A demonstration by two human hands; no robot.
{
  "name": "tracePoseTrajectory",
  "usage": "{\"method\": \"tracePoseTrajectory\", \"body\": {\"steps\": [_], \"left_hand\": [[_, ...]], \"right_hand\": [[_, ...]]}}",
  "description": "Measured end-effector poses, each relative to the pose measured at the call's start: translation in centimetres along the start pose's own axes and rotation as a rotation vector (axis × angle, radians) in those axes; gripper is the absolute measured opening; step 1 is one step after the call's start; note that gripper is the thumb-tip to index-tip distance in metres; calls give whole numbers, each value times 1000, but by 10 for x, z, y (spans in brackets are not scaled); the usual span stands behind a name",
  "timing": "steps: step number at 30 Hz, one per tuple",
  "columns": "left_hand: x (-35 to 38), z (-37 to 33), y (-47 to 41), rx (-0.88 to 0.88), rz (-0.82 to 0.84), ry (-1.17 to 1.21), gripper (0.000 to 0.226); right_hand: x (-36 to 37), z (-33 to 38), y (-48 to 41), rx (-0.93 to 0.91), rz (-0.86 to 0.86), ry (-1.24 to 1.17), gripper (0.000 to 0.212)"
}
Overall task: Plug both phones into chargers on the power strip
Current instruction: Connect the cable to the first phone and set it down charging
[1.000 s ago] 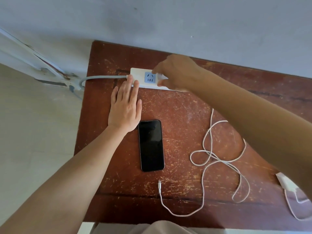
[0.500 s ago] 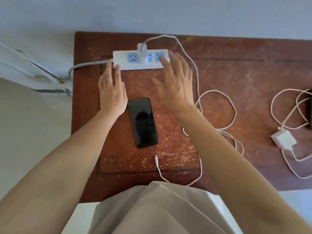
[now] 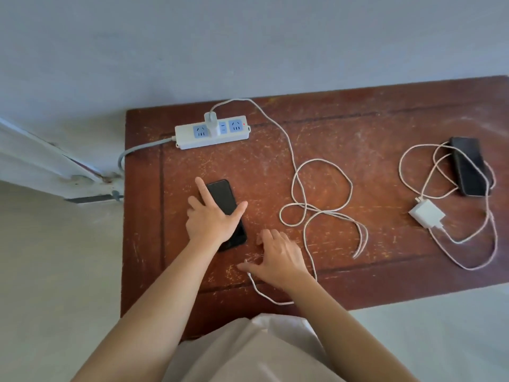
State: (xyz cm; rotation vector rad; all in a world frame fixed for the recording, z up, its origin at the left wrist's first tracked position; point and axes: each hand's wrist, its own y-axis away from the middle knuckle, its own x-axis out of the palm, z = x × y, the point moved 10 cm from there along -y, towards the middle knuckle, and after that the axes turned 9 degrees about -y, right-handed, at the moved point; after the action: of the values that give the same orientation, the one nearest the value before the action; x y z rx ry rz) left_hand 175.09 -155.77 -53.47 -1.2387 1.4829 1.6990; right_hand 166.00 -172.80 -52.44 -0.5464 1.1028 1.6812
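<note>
A white power strip (image 3: pixel 190 140) lies at the table's far left, with a white charger (image 3: pixel 211 123) plugged into its middle socket. The charger's white cable (image 3: pixel 316 194) runs in loops across the table to a free end by my right hand. A black phone (image 3: pixel 223 198) lies face up below the strip. My left hand (image 3: pixel 210 220) rests on it, index finger along its left edge and thumb across to its right edge. My right hand (image 3: pixel 278 257) is spread, fingertips down beside the cable's end. A second black phone (image 3: pixel 469 166) lies far right with an unplugged charger (image 3: pixel 426 213).
The scratched brown wooden table (image 3: pixel 358 128) stands against a pale wall. The second charger's cable (image 3: pixel 407 158) loops over and around the second phone. The strip's grey cord (image 3: pixel 137 148) drops off the left edge. My beige-clothed lap (image 3: pixel 248 354) is at the table's front edge.
Both hands have drawn back from the power strip. The left one moved onto the phone, the right one down to the cable's free end. The view has pulled back and shifted right.
</note>
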Motion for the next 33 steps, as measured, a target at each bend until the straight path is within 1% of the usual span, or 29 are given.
{"method": "tracePoseTrajectory", "body": {"steps": [2,5,7,10,12,14,16,17,18,19,21,23,27,29,30,32,33], "left_hand": [[3,-7,-2,-26,29,-32,125],[0,-8,-4,-52,44,-9,129],[-2,-3,-4,-49,57,40,130],[-7,9,-3,-55,80,204,129],[-9,19,-2,-115,113,377,128],[-12,25,-2,-194,165,610,120],[-17,24,-2,-242,203,864,93],[-20,23,-1,-255,219,951,80],[-22,22,0,-262,240,1010,72],[-25,20,2,-266,260,1050,69],[-30,16,6,-270,291,1085,70],[-32,13,9,-276,314,1083,76],[-36,4,12,-261,330,1109,90],[-38,-2,13,-248,321,1220,92],[-41,-8,14,-236,317,1331,86],[-49,-22,19,-181,340,1612,61],[-52,-29,22,-154,367,1745,52]], "right_hand": [[1,1,4,-35,35,14,57],[-4,-5,8,-14,11,-51,34],[-6,-9,9,8,-10,-91,30],[-14,-16,8,67,-47,-258,25],[-23,-18,5,101,-70,-411,21],[-30,-14,0,129,-78,-565,22],[-33,-10,-3,183,-74,-738,26],[-35,-7,-4,202,-71,-829,27],[-38,-1,-5,195,-67,-913,27],[-43,7,-6,164,-61,-981,31],[-52,22,-8,83,-45,-1062,36],[-61,32,-8,23,-54,-1072,29],[-76,32,-6,-11,-129,-1084,28],[-84,29,-4,-24,-171,-1084,28],[-87,27,-3,-21,-192,-1092,29],[-90,21,-3,4,-212,-1126,31],[-91,19,-3,16,-207,-1141,31]]}}
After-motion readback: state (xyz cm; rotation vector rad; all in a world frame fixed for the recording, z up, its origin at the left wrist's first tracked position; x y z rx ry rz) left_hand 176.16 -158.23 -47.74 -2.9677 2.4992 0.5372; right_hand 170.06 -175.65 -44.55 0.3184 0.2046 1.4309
